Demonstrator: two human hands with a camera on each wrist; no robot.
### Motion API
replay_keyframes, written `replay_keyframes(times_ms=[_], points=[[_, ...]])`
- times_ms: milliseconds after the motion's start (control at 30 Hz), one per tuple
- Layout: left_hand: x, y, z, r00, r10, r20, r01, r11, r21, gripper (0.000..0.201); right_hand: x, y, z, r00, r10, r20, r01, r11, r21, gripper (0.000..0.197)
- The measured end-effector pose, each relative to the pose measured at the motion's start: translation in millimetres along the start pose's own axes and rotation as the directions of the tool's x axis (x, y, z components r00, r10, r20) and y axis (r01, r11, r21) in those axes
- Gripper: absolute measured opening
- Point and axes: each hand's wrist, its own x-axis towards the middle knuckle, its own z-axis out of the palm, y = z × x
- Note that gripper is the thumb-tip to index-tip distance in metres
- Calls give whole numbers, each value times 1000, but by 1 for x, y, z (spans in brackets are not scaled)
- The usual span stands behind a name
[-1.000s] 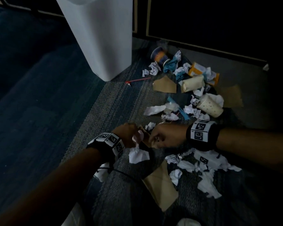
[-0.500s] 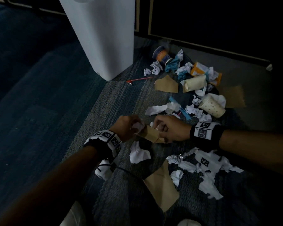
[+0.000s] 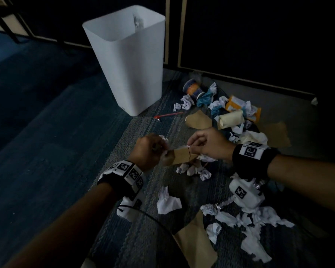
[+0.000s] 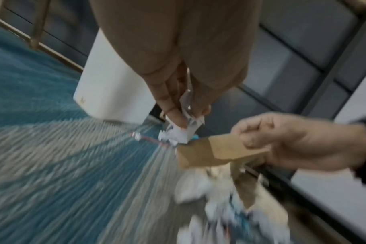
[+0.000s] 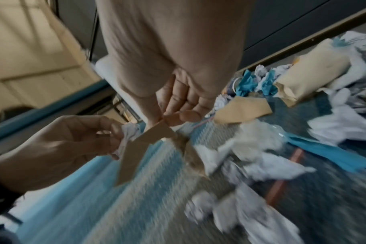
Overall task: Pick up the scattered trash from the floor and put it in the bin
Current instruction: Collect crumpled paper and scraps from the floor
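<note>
In the head view the 2 hands meet at the centre of the frame above the carpet: the left hand (image 3: 147, 150) has its fingers curled round a crumpled white paper (image 3: 165, 149), and the right hand (image 3: 208, 145) pinches the right end of a brown cardboard scrap (image 3: 182, 156) between thumb and fingers. The scrap's long axis runs left to right, its free end reaching the left hand. The white bin (image 3: 128, 60) stands upright in the upper left of the frame, up and left of both hands and nearer the left one, so the carry probably goes that way; much trash remains on the floor at right.
</note>
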Motion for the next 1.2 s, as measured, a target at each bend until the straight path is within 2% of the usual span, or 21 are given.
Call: replay_keyframes(times_ms=[133,200,267,367,433,533,633,700,833,967,1033,1133,1200], points=[[12,8,-19,994,4,-112,-9,999,-44,17,7,-12,-5,1000,-28,-15,28,1000,10,16],[13,11,-22,991,45,-127,-49,998,-28,15,7,-17,-4,1000,-17,-20,17,999,30,15],[12,14,-22,992,87,-89,-88,996,-11,10,6,-20,-3,999,13,-30,-10,996,90,15],[7,17,-16,988,133,84,-142,983,118,56,4,-25,-1,997,61,-45,-51,979,199,13],[5,22,-11,980,161,118,-183,960,212,69,3,-28,1,997,64,-47,-53,975,216,11],[10,24,-15,972,234,21,-234,954,187,59,5,-35,-2,997,41,-59,-29,980,195,10],[22,29,-34,939,331,-93,-309,931,196,37,16,-49,-15,996,-24,-88,38,986,164,9],[36,34,-54,916,332,-227,-303,941,153,27,30,-63,-26,988,-77,-133,99,981,164,8],[73,41,-107,811,288,-509,-292,954,75,23,65,-97,-44,955,-152,-256,212,951,227,13],[108,47,-162,689,312,-654,-297,945,137,23,103,-134,-48,885,-227,-407,364,882,300,15],[123,47,-182,634,309,-709,-261,949,180,26,119,-155,-47,845,-247,-475,425,849,313,18],[140,41,-196,603,289,-743,-176,957,229,33,141,-184,-46,812,-230,-536,467,807,361,13],[148,34,-195,629,258,-733,-100,962,253,40,155,-198,-45,810,-219,-544,479,783,398,13]])
